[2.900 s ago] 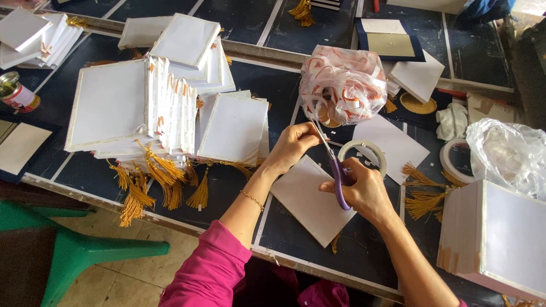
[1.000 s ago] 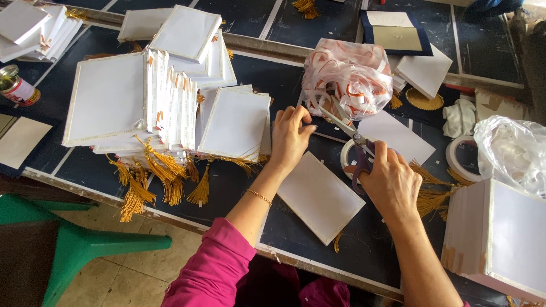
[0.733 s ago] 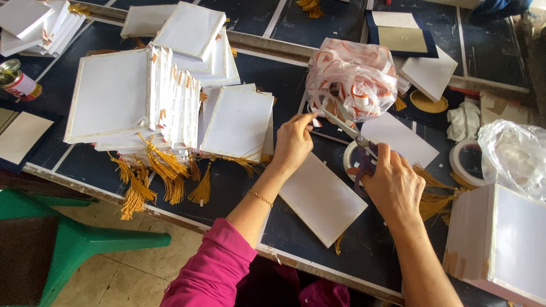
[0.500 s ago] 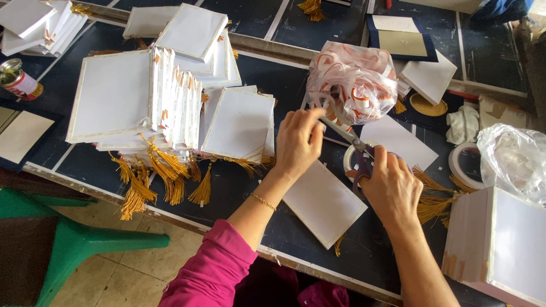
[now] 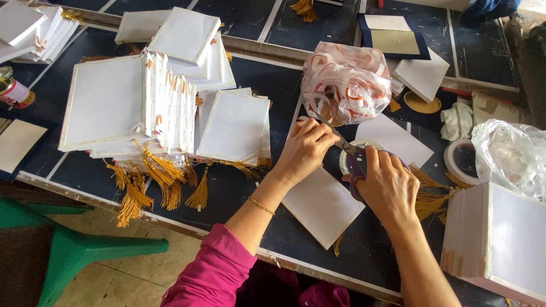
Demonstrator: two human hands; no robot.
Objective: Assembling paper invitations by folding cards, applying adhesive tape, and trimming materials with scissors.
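- Since the earlier frame, our left hand [image 5: 304, 149] has closed in on the scissor blades, and our right hand [image 5: 388, 185] has drawn up beside it.
- Right grip wraps the purple-handled scissors [image 5: 348, 154] at mid-frame, blades slanting toward the upper left.
- Left fingers pinch something small at the blades; we cannot tell what.
- Below both hands, a white card [image 5: 322, 206] lies flat on the tabletop [image 5: 239, 193].

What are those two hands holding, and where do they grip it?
The right hand holds scissors by the purple handle loops. The left hand pinches something small at the blades; too small to tell.
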